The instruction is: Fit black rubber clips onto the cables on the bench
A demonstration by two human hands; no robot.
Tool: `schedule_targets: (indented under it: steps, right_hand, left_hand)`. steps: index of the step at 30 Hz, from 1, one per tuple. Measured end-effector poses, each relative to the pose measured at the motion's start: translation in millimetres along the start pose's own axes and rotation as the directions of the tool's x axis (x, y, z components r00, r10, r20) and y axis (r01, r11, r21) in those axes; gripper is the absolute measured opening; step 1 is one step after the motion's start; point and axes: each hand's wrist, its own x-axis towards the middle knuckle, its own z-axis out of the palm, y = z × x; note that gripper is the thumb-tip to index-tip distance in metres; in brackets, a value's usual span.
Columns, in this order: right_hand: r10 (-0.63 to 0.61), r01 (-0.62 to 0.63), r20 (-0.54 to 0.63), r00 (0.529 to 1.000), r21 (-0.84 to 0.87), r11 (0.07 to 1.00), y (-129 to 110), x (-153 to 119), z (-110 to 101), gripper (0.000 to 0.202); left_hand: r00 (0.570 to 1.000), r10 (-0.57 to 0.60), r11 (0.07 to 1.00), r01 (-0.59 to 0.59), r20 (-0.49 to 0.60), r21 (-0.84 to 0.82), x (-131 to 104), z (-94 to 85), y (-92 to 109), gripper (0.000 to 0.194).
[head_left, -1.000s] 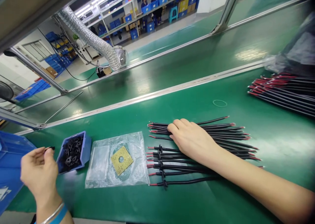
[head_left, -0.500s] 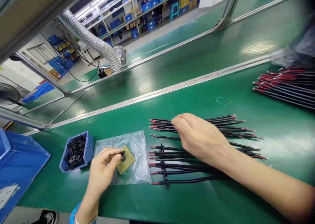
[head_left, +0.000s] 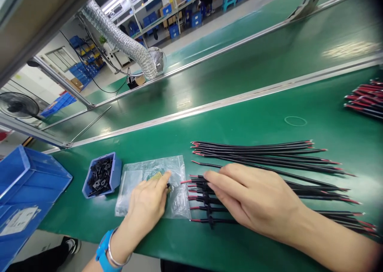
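Observation:
My left hand (head_left: 148, 200) is closed over the sponge, pinching a small black plastic part (head_left: 168, 186) that its fingers mostly cover. Only a strip of the yellow-green sponge (head_left: 156, 176) shows, on a clear plastic bag (head_left: 128, 188). My right hand (head_left: 254, 194) pinches a black cable (head_left: 196, 180), its red stripped end pointing left towards the black part; a small gap separates them. Below that hand lie several cables with black clips (head_left: 210, 214) near their left ends. Above it rests a row of black cables (head_left: 257, 148) with red tips and no clips in sight.
A blue bin (head_left: 101, 174) of small black parts stands left of the bag. Further left is a larger blue crate (head_left: 32, 196). More cables (head_left: 366, 98) lie at the far right, near a thin rubber band (head_left: 295, 121). A metal rail (head_left: 179, 114) borders the bench's back.
My left hand has turned over and moved right with the black part. My right hand has come down from the upper cables with one cable in it. The view has swung left.

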Motion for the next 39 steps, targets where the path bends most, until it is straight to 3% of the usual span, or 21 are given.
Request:
schedule_targets:
  steps: [2,4,6,8,9,11,13,17,28,32,36,39]
  right_hand:
    - [0.002,-0.002,-0.010,1.000,0.025,1.000,-3,-1,-1,0.018]
    - [0.020,-0.018,-0.023,1.000,0.066,0.998,-6,-2,-1,0.018]
    - [0.036,-0.033,-0.018,0.999,0.121,0.992,-9,-2,0,0.019]
    - [0.029,-0.029,-0.001,1.000,0.169,0.985,-13,-4,1,0.019]
    - [0.024,-0.025,0.005,1.000,0.185,0.982,-14,-4,2,0.018]
    - [0.014,-0.014,0.002,1.000,0.202,0.979,-17,-7,4,0.016]
    - [0.005,-0.003,-0.007,1.000,0.198,0.980,-17,-9,5,0.013]
    - [-0.037,0.036,0.004,0.999,0.163,0.986,-17,-13,3,0.011]
    - [-0.181,0.159,0.099,0.978,0.195,0.968,-21,-5,-13,0.026]
    - [-0.214,0.194,0.083,0.973,0.205,0.959,-23,-5,-15,0.032]
    - [-0.186,0.163,0.127,0.974,0.177,0.971,-27,-6,-14,0.041]
    - [-0.146,0.124,0.133,0.980,0.160,0.979,-32,-7,-14,0.042]
  left_hand:
    - [0.996,-0.094,0.984,0.093,0.002,-0.155,1,-0.1,4,0.040]
    - [0.954,-0.299,0.849,0.266,0.001,-0.456,-2,0.9,14,0.031]
    - [0.859,-0.504,0.500,0.378,0.094,-0.779,-5,2.0,29,0.019]
    - [0.764,-0.600,0.082,0.357,0.240,-0.931,-8,2.3,45,0.014]
    - [0.733,-0.613,-0.079,0.316,0.297,-0.945,-8,2.1,54,0.017]
    - [0.697,-0.619,-0.278,0.236,0.362,-0.931,-7,0.9,67,0.022]
    - [0.696,-0.605,-0.371,0.182,0.386,-0.911,-5,-0.7,75,0.022]
    - [0.720,-0.578,-0.426,0.135,0.384,-0.895,-5,-2.7,79,0.018]
    - [0.814,-0.500,-0.375,0.104,0.296,-0.921,-10,7.9,79,0.049]
    - [0.809,-0.501,-0.385,0.111,0.309,-0.916,-6,8.1,83,0.036]
    - [0.831,-0.512,-0.298,0.065,0.217,-0.952,-4,10.0,84,0.026]
    - [0.855,-0.494,-0.182,0.077,0.159,-0.980,-7,9.7,85,0.027]
